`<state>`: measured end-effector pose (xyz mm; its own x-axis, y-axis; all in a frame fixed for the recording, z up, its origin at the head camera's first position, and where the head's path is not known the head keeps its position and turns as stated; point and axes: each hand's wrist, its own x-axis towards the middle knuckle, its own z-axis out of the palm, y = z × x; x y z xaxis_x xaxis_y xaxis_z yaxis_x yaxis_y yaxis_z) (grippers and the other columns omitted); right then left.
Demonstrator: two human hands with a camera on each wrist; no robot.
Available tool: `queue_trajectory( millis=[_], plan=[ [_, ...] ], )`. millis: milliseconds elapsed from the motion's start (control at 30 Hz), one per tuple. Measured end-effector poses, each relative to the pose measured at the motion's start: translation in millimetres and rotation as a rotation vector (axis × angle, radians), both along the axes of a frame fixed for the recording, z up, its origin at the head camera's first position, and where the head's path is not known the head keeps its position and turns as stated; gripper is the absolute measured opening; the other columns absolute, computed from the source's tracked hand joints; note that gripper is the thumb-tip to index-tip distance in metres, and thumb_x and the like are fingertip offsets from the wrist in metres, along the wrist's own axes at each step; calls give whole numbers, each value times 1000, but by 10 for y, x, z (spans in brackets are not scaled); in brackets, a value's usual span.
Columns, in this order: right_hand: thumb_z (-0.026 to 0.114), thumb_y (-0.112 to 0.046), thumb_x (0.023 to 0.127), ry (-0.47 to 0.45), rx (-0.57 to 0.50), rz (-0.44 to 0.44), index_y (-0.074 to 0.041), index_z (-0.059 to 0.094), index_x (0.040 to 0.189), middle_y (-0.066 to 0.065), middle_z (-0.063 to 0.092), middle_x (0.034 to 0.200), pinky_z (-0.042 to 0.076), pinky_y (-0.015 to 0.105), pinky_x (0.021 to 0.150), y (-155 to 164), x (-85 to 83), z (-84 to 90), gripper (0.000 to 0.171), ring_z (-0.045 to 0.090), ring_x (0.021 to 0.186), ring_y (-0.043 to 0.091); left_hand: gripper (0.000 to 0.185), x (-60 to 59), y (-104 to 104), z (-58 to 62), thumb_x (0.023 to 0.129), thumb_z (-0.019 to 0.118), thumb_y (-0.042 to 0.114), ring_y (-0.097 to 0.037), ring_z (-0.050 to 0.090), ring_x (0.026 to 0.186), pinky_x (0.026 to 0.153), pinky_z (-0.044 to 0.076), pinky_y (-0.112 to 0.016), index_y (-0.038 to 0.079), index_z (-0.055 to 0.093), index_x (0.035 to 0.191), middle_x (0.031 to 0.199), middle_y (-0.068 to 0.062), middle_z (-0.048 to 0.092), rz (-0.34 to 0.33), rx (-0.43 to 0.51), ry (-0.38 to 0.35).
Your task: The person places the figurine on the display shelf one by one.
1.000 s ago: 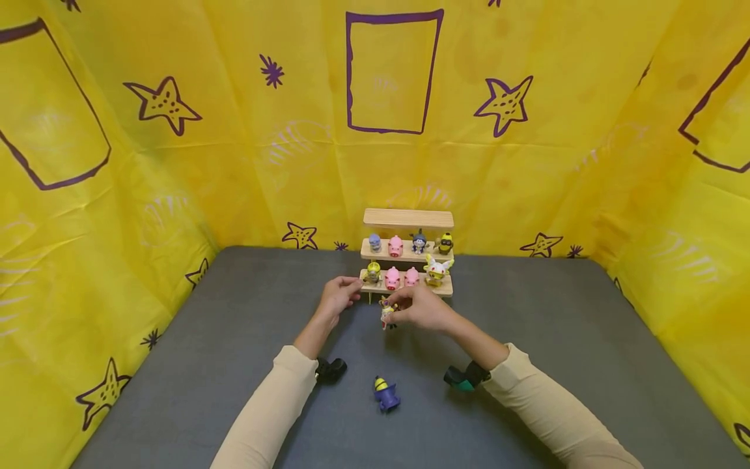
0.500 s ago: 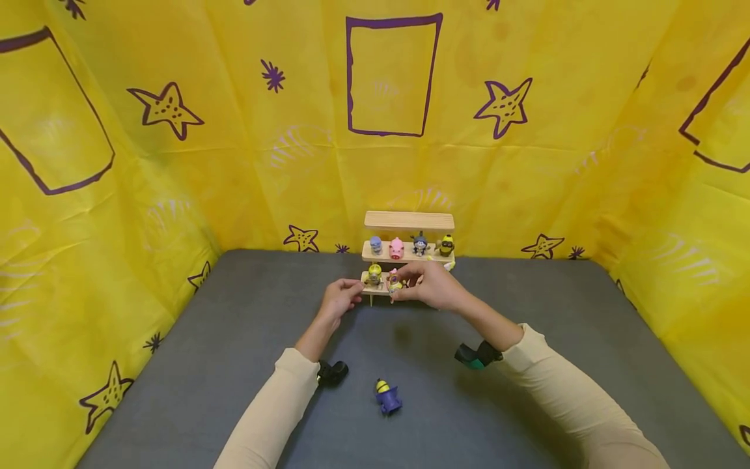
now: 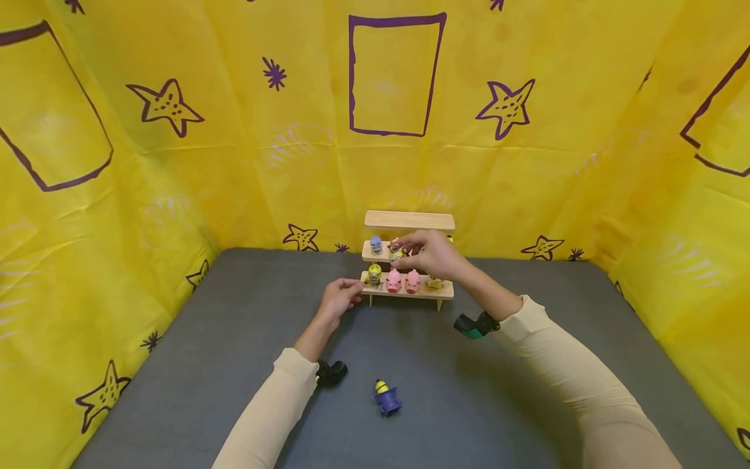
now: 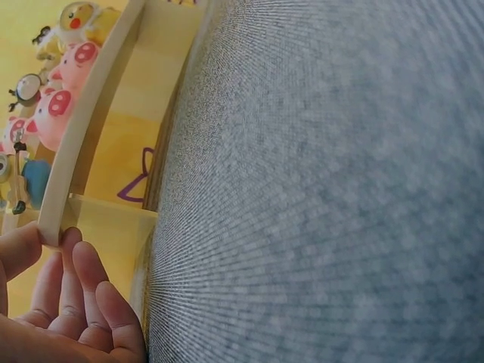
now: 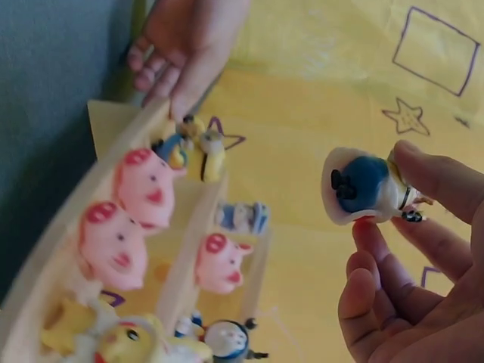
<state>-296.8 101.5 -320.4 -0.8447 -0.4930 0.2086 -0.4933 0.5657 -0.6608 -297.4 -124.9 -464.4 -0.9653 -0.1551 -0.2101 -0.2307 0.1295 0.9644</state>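
My left hand [image 3: 340, 298] pinches the left end of the lowest board of a small three-step wooden display shelf [image 3: 409, 220]; the left wrist view shows thumb and fingertips on that board [image 4: 89, 113]. My right hand [image 3: 435, 253] holds a small minion figurine [image 5: 361, 185] with blue trousers and a white cape between thumb and fingers. In the head view it overlaps the middle step; in the right wrist view it is raised off the boards. Two pink pig figurines [image 3: 393, 281] stand on the lowest step beside a yellow minion figurine [image 3: 374, 275].
A blue-grey figurine [image 3: 375, 245] is at the left of the middle step, whose right part my hand covers. A white-and-yellow figurine [image 5: 125, 340] stands on the lowest step's right. A purple-and-yellow minion figurine [image 3: 387, 397] lies on the dark grey table [image 3: 234, 365]. Yellow cloth [image 3: 246, 176] surrounds the table.
My right hand has lifted the minion figurine from in front of the lowest step up to the middle step. My left hand has stayed at the shelf's end.
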Motion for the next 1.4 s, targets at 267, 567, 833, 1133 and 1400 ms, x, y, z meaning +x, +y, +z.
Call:
queue_trajectory(
  millis=[267,567,833,1133,1400],
  plan=[
    [79,-24,82,-13,-7,-47,-7,69,118,16,69,110,51,38,80,-19,-200,170,42,63,96,28,26,-11,11,-22,94,65,21,-9,62,71,68,48,-24,3,66,113,97,-6,69,-3,-6,-2],
    [76,-27,85,-55,-16,-59,-8,66,125,16,67,117,51,36,77,-24,-385,262,46,62,103,28,27,-11,-2,-2,95,64,21,-10,62,73,68,48,-25,3,66,114,99,-8,69,-9,-11,-3],
    [73,-24,88,-102,-62,-90,-6,63,127,17,65,123,50,42,89,-72,-523,304,45,60,111,30,27,4,3,34,94,65,21,-8,61,72,67,47,-25,4,66,115,95,-5,67,-9,-4,-15],
    [74,-28,87,-111,-77,-153,-8,65,125,14,65,124,49,41,91,-213,-723,279,44,59,114,28,26,13,17,45,94,66,20,-7,60,69,66,47,-24,3,66,114,92,-3,68,-1,-1,-16],
    [73,-26,88,-102,-70,-195,-8,67,122,14,66,121,48,41,89,-348,-907,193,39,60,111,28,26,13,24,61,94,65,19,-7,60,69,66,48,-24,2,66,113,93,-3,68,0,-5,-23]
  ],
)
